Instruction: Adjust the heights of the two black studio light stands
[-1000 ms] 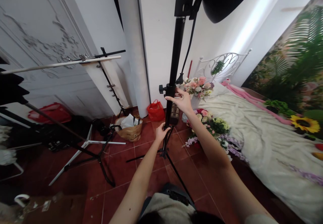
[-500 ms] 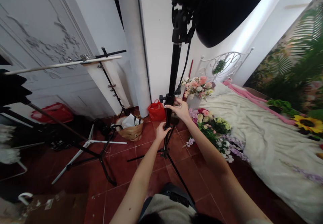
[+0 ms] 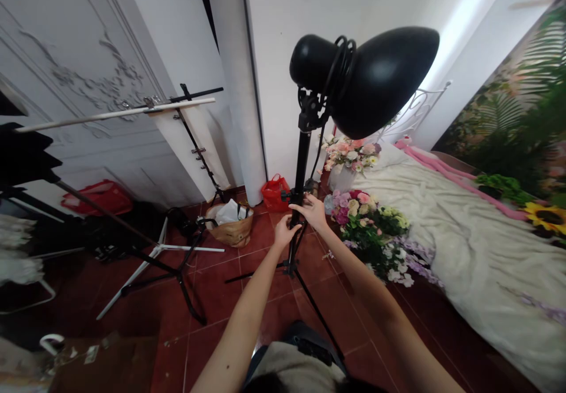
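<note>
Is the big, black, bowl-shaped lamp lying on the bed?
No, the lamp is up on a straight black metal pole.

At the upper left of the frame you have a white panelled wall with raised scrollwork. Dark red tiles cover the floor below. To your right, a bed with pale, rumpled covers shows a white scrolled headboard. Bright light streaks the upper-right wall; the murky lower-left corner perhaps holds a cardboard sheet.
</note>
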{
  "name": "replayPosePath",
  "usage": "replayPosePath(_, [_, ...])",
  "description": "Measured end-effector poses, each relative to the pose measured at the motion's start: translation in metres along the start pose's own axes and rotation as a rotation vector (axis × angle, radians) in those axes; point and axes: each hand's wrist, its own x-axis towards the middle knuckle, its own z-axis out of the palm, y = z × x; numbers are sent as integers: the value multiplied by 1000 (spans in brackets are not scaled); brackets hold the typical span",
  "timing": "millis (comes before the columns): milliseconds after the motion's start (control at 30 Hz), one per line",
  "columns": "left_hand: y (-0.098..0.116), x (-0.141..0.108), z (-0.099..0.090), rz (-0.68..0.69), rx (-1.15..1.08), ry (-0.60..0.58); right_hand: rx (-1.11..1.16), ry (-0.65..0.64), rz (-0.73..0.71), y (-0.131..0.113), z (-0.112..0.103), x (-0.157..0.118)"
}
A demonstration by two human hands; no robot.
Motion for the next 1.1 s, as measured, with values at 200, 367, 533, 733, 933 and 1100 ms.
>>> replayPosePath(200, [-1,1,-2,-1,55,12,38,-32,75,36,2,-17])
replayPosePath(367, [-5,2,-1,-1,50,15,26,-33,93,56,5,-23])
replayPosePath(533, [-7,2,0,-3,37,6,43,-51,104,59,2,-22])
replayPosePath(733, [-5,1,1,12,49,16,17,-86,122,67,-1,-24])
replayPosePath(933, [-5,2,0,3,64,20,-301,-87,-117,85,-23,-33])
replayPosePath(1100, [-3,2,0,-24,23,10,-378,-171,-146,102,-42,-46])
